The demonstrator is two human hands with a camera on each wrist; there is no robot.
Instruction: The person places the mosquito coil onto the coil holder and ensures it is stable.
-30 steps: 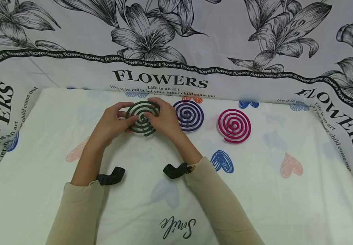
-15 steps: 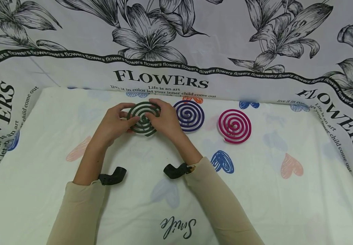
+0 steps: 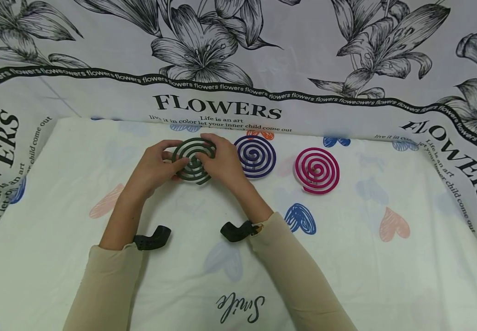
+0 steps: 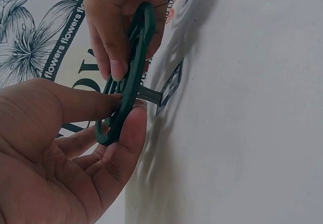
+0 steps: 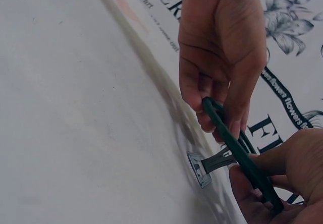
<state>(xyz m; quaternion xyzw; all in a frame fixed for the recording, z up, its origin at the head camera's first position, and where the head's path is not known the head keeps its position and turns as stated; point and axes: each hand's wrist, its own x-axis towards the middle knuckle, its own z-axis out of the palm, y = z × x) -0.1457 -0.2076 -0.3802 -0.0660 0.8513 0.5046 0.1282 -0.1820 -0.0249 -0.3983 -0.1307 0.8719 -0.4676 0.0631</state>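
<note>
A dark green mosquito coil (image 3: 193,160) is held between both hands at the back left of the cloth. My left hand (image 3: 155,162) grips its left edge, thumb on top and fingers beneath. From the right, my right hand (image 3: 224,159) pinches the same coil, its thumb close to the centre. In the left wrist view the coil (image 4: 135,77) stands edge-on, with a small metal stand (image 4: 150,96) under its middle. The right wrist view shows the stand's flat base (image 5: 198,169) at the cloth and its arm reaching to the coil (image 5: 242,156).
Just right of my right hand lies a blue mosquito coil (image 3: 253,155). A magenta one (image 3: 316,170) sits farther right. The white cloth (image 3: 346,276) has printed hearts, and a flower-patterned sheet (image 3: 288,59) rises behind it. Black wrist cameras (image 3: 153,238) are worn on both wrists.
</note>
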